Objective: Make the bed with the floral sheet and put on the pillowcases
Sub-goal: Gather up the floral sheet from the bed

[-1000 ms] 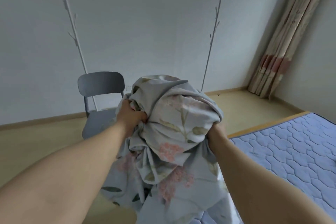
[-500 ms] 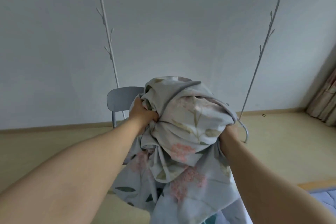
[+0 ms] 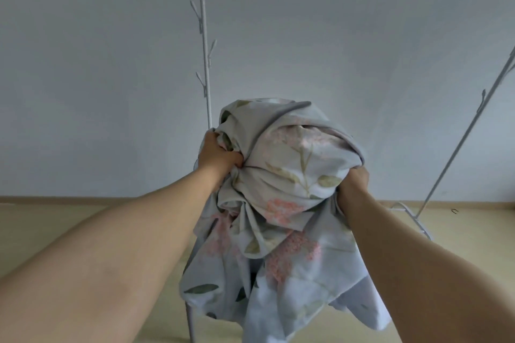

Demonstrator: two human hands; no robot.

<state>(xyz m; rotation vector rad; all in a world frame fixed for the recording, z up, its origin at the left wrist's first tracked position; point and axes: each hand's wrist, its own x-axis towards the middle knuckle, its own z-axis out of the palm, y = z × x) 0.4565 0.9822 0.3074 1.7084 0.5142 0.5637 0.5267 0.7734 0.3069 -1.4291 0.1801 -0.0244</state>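
A bundled floral sheet point(image 3: 287, 175), pale grey-blue with pink flowers and green leaves, hangs in front of me at arm's length. My left hand point(image 3: 217, 154) grips the bundle's upper left side, fingers dug into the folds. My right hand point(image 3: 352, 184) grips its right side from below, fingers hidden in the cloth. Loose ends of the sheet trail down to the bottom of the view. The bed and the pillowcases are out of view.
A white metal clothes rack point(image 3: 204, 44) stands against the pale wall behind the sheet, its right leg point(image 3: 459, 142) slanting to the floor. One grey chair leg point(image 3: 191, 320) shows under the sheet; the chair is otherwise hidden. Light wooden floor point(image 3: 55, 220) spreads left and right.
My view has swung left: the mattress and the curtain have left the frame, and the chair has slipped behind the sheet. Both hands keep the same grip on the bundle.
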